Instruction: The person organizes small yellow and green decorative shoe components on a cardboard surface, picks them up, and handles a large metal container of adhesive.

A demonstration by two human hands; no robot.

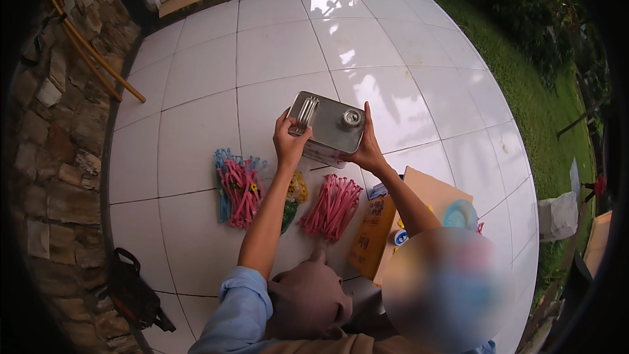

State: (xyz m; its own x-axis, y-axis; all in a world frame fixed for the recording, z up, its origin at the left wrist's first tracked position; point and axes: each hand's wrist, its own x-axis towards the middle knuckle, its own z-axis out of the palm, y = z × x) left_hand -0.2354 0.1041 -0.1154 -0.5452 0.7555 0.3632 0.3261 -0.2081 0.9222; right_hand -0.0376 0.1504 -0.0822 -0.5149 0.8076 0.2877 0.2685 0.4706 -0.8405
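A rectangular silver metal can [325, 132] with a wire-like carry handle and a round cap is raised above the floor. My left hand [290, 141] grips its left side by the handle, thumb on the top face. On the opposite side, my right hand [367, 147] has its fingers along the edge and underside. Below lies a bundle of pink strips [333, 206], with a second pink bundle [241, 187] farther left beside light blue strips [224, 203]. Between them sit a yellow packet [299, 187] and a green packet [288, 215], partly behind my left forearm.
An orange cardboard box [373, 239] with a raised flap [438, 187] stands at right, with a translucent blue round thing [460, 214] by it. A black bag [134, 288] lies near the stone wall [59, 157], where yellow poles [98, 59] lean. The lower right is blurred.
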